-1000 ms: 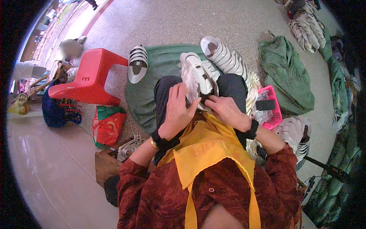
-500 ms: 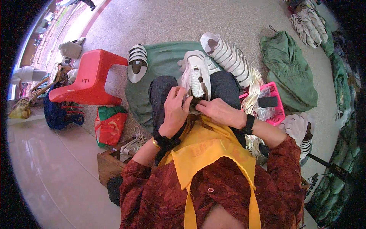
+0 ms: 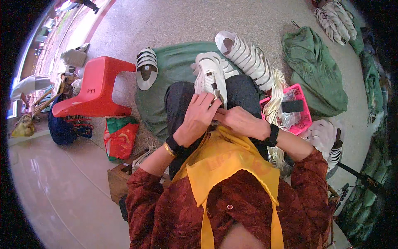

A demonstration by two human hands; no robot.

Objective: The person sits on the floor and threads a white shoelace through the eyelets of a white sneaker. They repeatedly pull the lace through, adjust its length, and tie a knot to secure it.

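A white mesh shoe upper (image 3: 210,74) with dark brown trim lies between my knees, its far end pointing away from me. My left hand (image 3: 200,113) is closed on its near end, fingers bent over the edge. Close beside it, my right hand (image 3: 241,123) pinches at the same near end, fingertips almost meeting the left ones. What lies between the fingertips is mostly hidden. Over my lap hangs a yellow apron (image 3: 232,157). Behind the upper, other pale uppers lie partly covered on a green cloth (image 3: 176,62).
A row of nested white uppers (image 3: 248,58) and a bundle of cream laces (image 3: 273,97) are to the right, near a pink basket (image 3: 306,118). A single upper (image 3: 146,72) rests left, near a red chair (image 3: 93,89). A green sack (image 3: 313,74) slumps at far right.
My left hand has shifted slightly up and right, its fingers now further over the upper's near end. The right hand stays nearly in place. The whole view has moved a little.
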